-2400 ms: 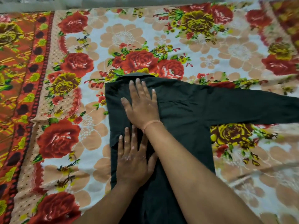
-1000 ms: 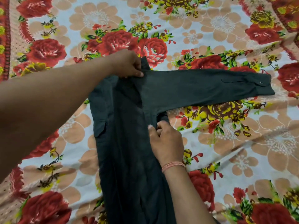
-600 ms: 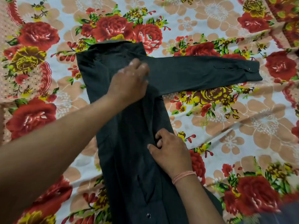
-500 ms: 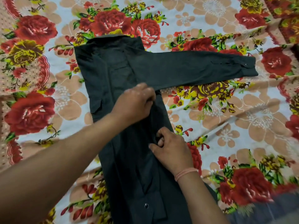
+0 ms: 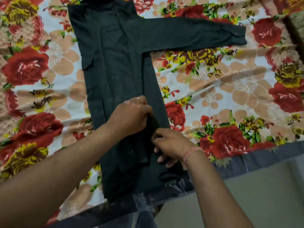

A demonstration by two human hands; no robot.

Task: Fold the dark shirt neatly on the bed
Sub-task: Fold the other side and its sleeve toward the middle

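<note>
The dark shirt [image 5: 118, 66] lies flat on the floral bedsheet [image 5: 230, 89], collar at the far end, hem near the bed's front edge. One side is folded inward; the right sleeve [image 5: 194, 35] stretches out to the right with its cuff flat. My left hand [image 5: 131, 117] rests on the shirt's lower middle, fingers curled and pinching a fold of fabric. My right hand [image 5: 171, 145], with a pink thread on the wrist, grips the same folded edge just below and to the right.
The bed's front edge with a grey border [image 5: 246, 162] runs across the lower right, and pale floor [image 5: 263, 195] lies beyond it. A brownish object [image 5: 296, 25] sits at the far right edge. The sheet spreads wide on both sides of the shirt.
Both hands have slid down the shirt's folded right edge toward the hem. The view has shifted back, so the bed's front edge and floor show.
</note>
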